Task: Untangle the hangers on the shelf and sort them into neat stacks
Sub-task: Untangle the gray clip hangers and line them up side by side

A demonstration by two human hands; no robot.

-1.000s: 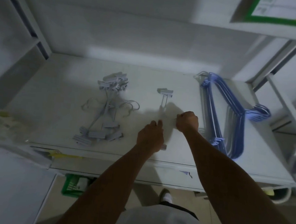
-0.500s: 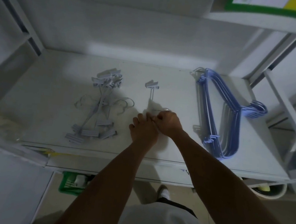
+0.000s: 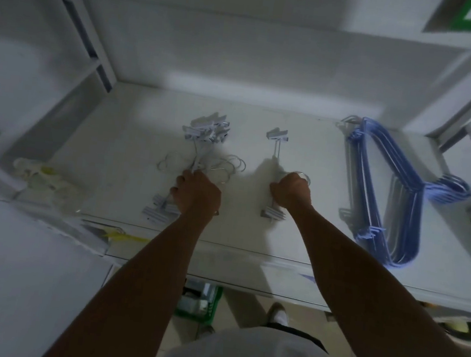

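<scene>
The white shelf (image 3: 295, 236) spans the view at waist height, lit dimly from the back. On its right part lies the stack of blue hangers (image 3: 365, 182), nested one on another with their hooks pointing right, well apart from everything else. Left of centre sits the tangle of white clip hangers (image 3: 207, 131): a cluster of clips at the far end, wire hooks looping out to both sides in the middle, more clips near the shelf's front edge. Between the tangle and the blue stack lies a separate clip hanger (image 3: 277, 135), running front to back with a clip at each end. The left grip (image 3: 198, 193) is curled tight over the middle bars of the tangle. The right grip (image 3: 292, 191) is closed round the middle of the separate clip hanger, a wire hook showing just beyond its knuckles. A green basket (image 3: 202, 304) stands on the floor under the shelf.
</scene>
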